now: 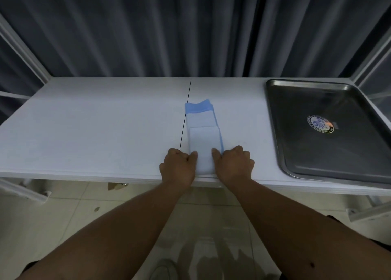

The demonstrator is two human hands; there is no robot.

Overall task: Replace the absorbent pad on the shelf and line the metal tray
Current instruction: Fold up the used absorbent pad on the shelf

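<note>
Both grips [179, 165] [234, 165] on folded pad [203, 144]

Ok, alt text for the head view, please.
Both hands, left hand and right hand, grip the near end of a folded blue-and-white absorbent pad on a white shelf. An unlined metal tray sits to the right.

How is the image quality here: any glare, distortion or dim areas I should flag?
Head view: wide-angle bowing curves the shelf edges; soft reflections streak the metal tray, washing over its round sticker; the curtain is dim; the folded pad and both hands are evenly lit and sharp enough.
</note>
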